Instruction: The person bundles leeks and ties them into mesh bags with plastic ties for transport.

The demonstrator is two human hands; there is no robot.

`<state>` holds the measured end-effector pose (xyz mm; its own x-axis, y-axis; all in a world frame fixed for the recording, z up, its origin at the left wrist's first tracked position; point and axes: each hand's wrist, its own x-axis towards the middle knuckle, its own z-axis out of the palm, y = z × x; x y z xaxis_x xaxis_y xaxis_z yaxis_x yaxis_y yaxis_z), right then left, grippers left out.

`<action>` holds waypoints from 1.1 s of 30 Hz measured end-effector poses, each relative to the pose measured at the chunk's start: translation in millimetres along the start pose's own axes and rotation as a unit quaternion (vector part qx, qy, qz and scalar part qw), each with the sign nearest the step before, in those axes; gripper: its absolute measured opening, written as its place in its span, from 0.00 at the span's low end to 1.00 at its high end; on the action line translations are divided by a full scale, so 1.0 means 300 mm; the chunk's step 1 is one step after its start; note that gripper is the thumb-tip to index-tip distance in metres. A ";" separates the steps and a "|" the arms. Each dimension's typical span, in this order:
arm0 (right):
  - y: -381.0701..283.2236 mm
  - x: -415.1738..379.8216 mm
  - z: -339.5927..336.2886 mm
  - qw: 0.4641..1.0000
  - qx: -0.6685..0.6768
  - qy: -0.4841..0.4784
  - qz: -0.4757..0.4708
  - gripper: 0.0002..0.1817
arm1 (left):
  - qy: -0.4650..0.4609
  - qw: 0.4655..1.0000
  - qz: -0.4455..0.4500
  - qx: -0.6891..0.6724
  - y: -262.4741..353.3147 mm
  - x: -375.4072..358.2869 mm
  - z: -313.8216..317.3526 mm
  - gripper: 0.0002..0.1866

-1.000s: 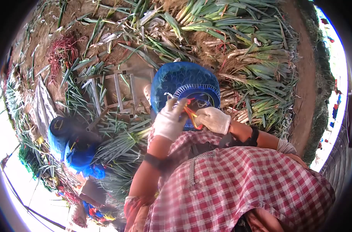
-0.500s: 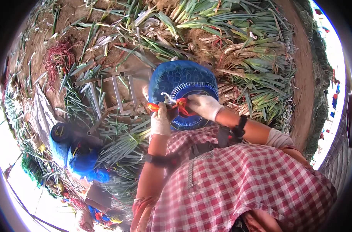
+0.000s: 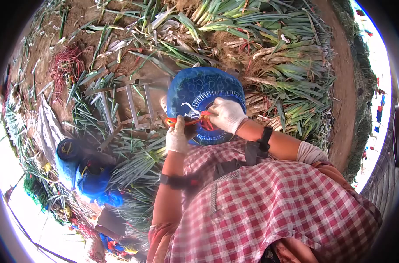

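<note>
My left hand (image 3: 177, 136), in a white glove, grips an orange-red tool or strip (image 3: 171, 121) whose exact shape I cannot make out. To its right, my right hand (image 3: 228, 115), also gloved, has its fingers closed on a red strip (image 3: 205, 119). Both hands are over a blue, patterned round bundle (image 3: 206, 81) with a white-stitched rim, just beyond my checked apron (image 3: 261, 201). A white cord (image 3: 190, 106) lies beside the fingers.
Piles of green onions (image 3: 296, 65) lie at the upper right and more around the left. A metal frame (image 3: 132, 105) sits left of the blue bundle. Red strings (image 3: 67, 65) lie at the upper left, blue rolled bundles (image 3: 94, 177) at the lower left.
My right hand has shifted slightly left and its fingers have bent closer around the red strip. The left hand has moved a little left.
</note>
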<state>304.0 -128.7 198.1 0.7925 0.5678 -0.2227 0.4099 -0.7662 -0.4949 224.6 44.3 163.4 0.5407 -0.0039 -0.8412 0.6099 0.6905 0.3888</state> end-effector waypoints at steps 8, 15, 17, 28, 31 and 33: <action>-0.009 0.017 -0.058 0.984 0.019 -0.162 0.071 0.13 | 0.054 0.995 0.084 -0.009 -0.006 -0.030 -0.073 0.20; 0.007 0.049 -0.277 0.808 0.369 -0.370 0.272 0.19 | 0.069 0.819 0.261 0.507 0.059 -0.070 -0.019 0.15; -0.021 0.088 -0.322 0.881 0.265 -0.363 0.145 0.19 | 0.024 0.751 0.364 0.551 0.022 -0.031 0.011 0.20; -0.088 0.221 -0.374 0.789 0.596 -0.073 0.132 0.12 | -0.007 0.991 0.098 0.095 -0.042 0.130 0.043 0.08; -0.017 0.176 -0.247 0.921 0.304 -0.174 0.170 0.17 | 0.010 0.993 0.074 0.089 -0.019 0.123 0.022 0.10; 0.020 0.129 -0.104 0.980 0.109 -0.164 0.041 0.21 | -0.025 0.990 0.096 0.103 -0.030 0.134 0.012 0.12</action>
<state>351.4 -120.7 212.7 0.6159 0.6013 -0.5090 0.2167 -0.7505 -0.6243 243.1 35.4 127.4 0.6828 0.0737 -0.7269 0.5955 0.5203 0.6121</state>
